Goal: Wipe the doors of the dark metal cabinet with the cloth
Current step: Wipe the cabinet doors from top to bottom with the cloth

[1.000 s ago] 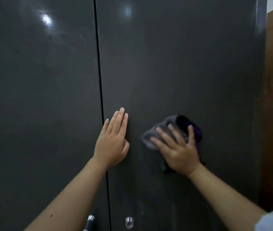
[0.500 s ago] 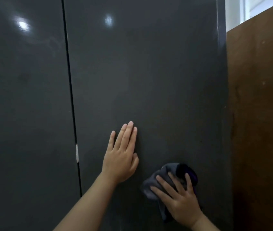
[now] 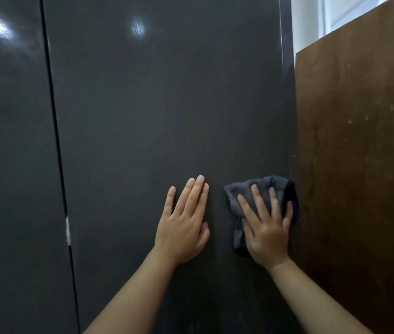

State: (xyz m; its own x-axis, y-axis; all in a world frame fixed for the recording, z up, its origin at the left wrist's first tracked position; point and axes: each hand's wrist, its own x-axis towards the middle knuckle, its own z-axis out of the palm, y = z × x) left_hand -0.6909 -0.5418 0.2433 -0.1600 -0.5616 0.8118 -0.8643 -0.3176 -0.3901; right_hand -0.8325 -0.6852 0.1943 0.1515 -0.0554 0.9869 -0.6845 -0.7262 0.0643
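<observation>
Glossy dark metal cabinet doors [image 3: 155,116] fill our view. Our left hand [image 3: 184,227] lies flat, fingers straight; our right hand [image 3: 265,232] presses a crumpled grey cloth [image 3: 246,189], fingers spread.

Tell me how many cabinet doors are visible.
2. The left door fills the left edge; the right door is central, with both hands on it. More doors may lie outside the view.

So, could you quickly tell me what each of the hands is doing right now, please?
Left hand: open, flat against the right cabinet door, holding nothing.
Right hand: open, fingers spread, pressing the cloth to the same door.
</observation>
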